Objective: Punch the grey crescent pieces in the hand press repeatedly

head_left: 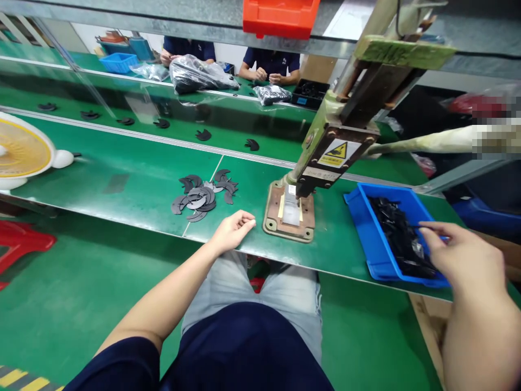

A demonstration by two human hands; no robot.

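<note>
My left hand rests at the bench's front edge, its fingers curled in with the thumb against them; no object shows in it. Just right of it stands a hand press, its base plate carrying a pale metal fixture. To the left lies a loose pile of dark grey crescent-shaped pieces. Over the right rim of a blue bin, my right hand pinches a thin black part between thumb and forefinger. Black parts fill much of the bin.
Behind the bench, several crescent pieces lie spaced along a green strip. Two people sit at the far side near plastic bags. A fan stands left; a red bin hangs overhead. The press lever reaches right.
</note>
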